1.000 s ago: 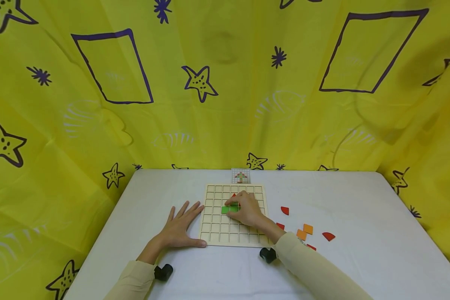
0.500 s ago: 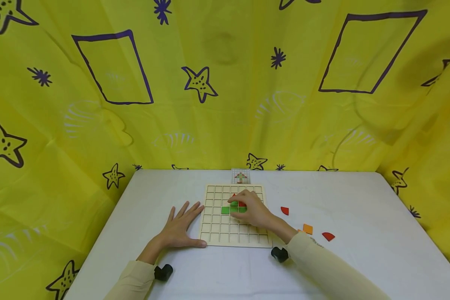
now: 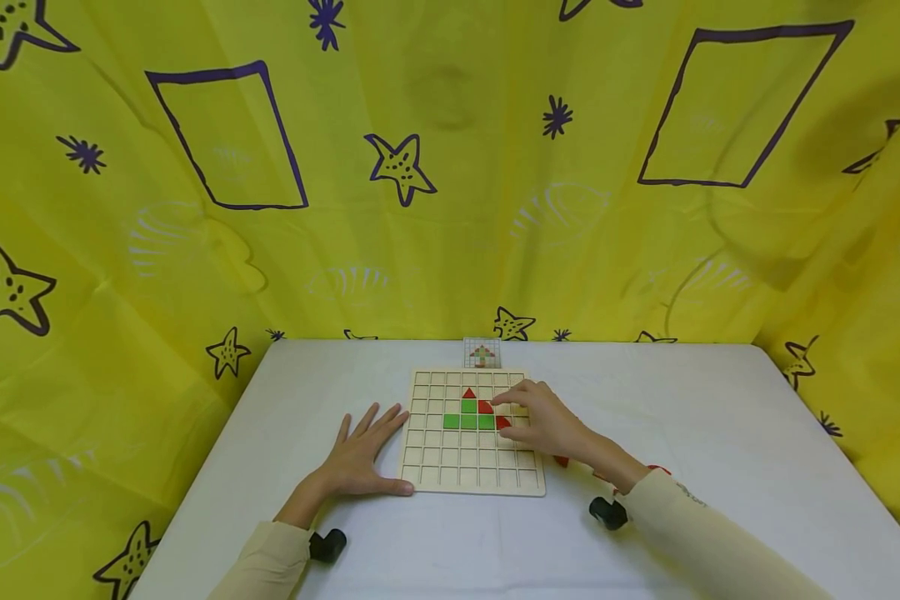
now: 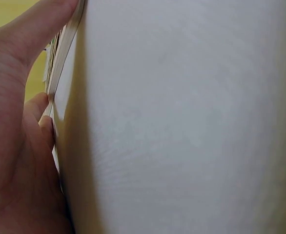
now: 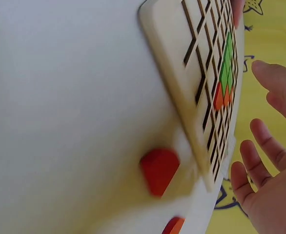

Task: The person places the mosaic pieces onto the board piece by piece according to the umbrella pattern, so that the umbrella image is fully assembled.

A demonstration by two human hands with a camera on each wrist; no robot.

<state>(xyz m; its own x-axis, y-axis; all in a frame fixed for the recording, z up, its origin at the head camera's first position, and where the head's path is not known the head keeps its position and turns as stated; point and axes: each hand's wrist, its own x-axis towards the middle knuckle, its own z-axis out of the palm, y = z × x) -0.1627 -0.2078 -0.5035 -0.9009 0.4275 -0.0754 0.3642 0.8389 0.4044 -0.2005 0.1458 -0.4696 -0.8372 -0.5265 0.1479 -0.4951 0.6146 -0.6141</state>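
Observation:
A pale wooden grid board [image 3: 427,467] lies on the white table. Several green square tiles [image 3: 469,422] fill cells near its middle, with a red triangle tile [image 3: 469,393] above them. Two rounded red tiles [image 3: 485,407] sit on their right side. My left hand [image 3: 360,458] is spread flat, thumb and fingertips touching the board's left edge; in the left wrist view the thumb [image 4: 40,27] meets that edge. My right hand [image 3: 558,425] hovers over the board's right side. Its thumb and fingers are apart, with nothing between them in the right wrist view.
A small pattern card [image 3: 482,352] stands behind the board. Loose red pieces [image 5: 160,171] lie right of the board, partly hidden by the right forearm in the head view. A yellow curtain [image 3: 450,250] hangs at the table's back edge.
My right hand has moved rightward off the green tiles, uncovering them and the red ones. Its forearm now covers more loose pieces. The left hand has stayed in place.

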